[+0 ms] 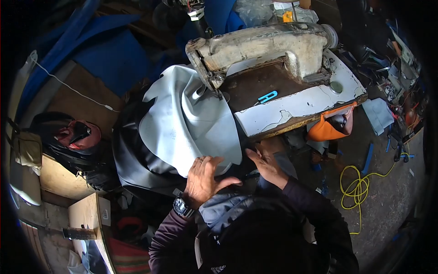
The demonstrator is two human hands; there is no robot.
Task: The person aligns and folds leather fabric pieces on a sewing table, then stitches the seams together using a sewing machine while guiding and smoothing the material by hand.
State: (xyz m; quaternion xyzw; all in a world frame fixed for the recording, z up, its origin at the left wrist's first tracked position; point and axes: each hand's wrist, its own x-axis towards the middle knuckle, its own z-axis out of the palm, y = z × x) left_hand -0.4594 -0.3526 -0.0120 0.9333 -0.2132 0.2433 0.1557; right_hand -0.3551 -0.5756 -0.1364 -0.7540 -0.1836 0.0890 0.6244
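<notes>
A pale grey vinyl-like sheet (169, 132) lies in folds, its far part by the needle end of an old, worn sewing machine (255, 48). Under it and to its left bulges shiny black material (125, 146). At the sheet's near edge is my left hand (203, 178), a watch on its wrist; its thumb stretches right, apart from the fingers, which touch the edge. My right hand (267, 166) is just right of the sheet, palm turned partly inward, fingers extended, holding nothing visible. A blue thread snipper (268, 97) lies on the machine table.
The white machine table (283, 116) has a chipped edge and a small round tin (336, 87) on it. An orange pouch (331, 125) hangs from its front. A yellow cord (356, 187) coils on the floor at right. Left are a bag (68, 146) and a wooden box (93, 219).
</notes>
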